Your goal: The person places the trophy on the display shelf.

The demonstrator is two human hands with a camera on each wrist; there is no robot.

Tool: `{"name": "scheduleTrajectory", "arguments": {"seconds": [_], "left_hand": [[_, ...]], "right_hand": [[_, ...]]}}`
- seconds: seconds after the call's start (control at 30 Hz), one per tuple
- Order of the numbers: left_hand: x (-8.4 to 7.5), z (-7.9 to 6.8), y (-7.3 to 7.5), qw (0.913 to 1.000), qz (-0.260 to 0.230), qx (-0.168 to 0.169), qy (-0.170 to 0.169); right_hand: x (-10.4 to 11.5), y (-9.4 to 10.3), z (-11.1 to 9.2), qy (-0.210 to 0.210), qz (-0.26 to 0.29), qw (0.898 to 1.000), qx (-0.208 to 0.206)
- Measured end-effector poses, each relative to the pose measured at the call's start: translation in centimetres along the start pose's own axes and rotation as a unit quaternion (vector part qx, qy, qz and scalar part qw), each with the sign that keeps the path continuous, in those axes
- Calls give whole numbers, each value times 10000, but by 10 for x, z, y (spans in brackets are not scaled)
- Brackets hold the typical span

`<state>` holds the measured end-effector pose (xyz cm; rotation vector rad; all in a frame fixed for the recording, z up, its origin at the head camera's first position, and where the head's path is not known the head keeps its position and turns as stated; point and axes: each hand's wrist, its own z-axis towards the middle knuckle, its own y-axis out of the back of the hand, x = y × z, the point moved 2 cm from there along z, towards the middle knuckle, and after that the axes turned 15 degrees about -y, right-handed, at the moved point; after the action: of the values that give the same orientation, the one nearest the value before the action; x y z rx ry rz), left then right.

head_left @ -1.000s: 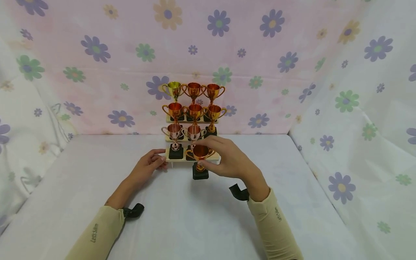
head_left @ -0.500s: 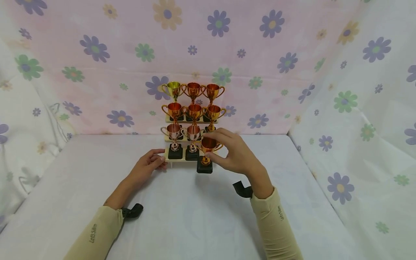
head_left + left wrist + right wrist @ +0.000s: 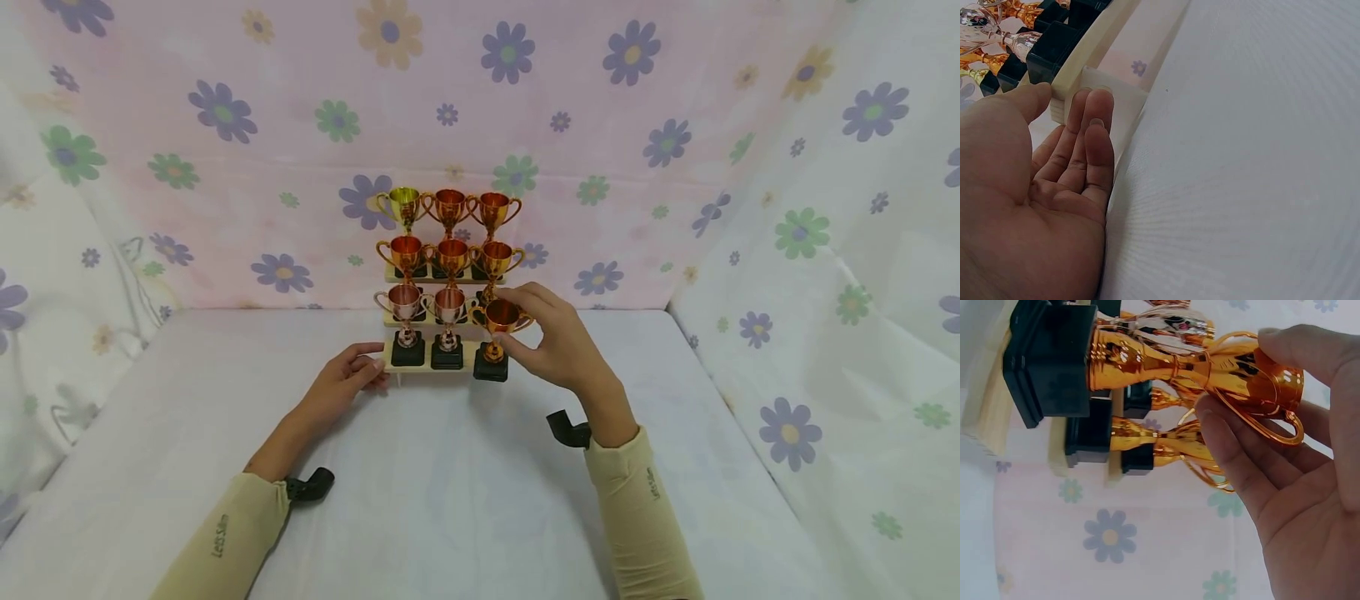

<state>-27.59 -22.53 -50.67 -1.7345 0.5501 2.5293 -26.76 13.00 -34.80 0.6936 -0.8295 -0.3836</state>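
Note:
My right hand (image 3: 551, 340) grips a shiny orange-gold trophy cup (image 3: 502, 317) by its bowl, thumb on one side and fingers on the other. The cup is upright, and its black base (image 3: 1054, 365) is at the right end of the lowest step; whether it touches the wood I cannot tell. My left hand (image 3: 339, 385) holds the left end of the tiered wooden stand (image 3: 1071, 76), thumb against the step's corner and curled fingers by the white support below. Two rose-coloured trophies (image 3: 405, 303) stand on that same step.
Behind, the upper steps carry rows of orange-gold trophies (image 3: 451, 205) and one yellow-gold trophy (image 3: 405, 204). A flower-printed cloth (image 3: 600, 167) hangs close behind the stand. The white tabletop (image 3: 435, 500) stretches out in front and to both sides.
My right hand has carried the trophy cup right and back, from in front of the stand's lowest step to that step's right end. My left hand has stayed put.

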Motion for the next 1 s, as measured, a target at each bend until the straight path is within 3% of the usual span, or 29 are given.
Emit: {"name": "scheduleTrajectory", "arguments": {"seconds": [0.5,0.83,1.0], "left_hand": [[2,5,-4,9999,-116,-8,10],[4,10,-7,9998,-189,46,-80],[2,1,-2,10000,73,-15,40]], "right_hand": [[-19,-10,5,-168,-62,9983,-546],[-26,-15,7,-157,-131,9979,-608],[-26,-28,7,-295,-90,9984,-481]]}}
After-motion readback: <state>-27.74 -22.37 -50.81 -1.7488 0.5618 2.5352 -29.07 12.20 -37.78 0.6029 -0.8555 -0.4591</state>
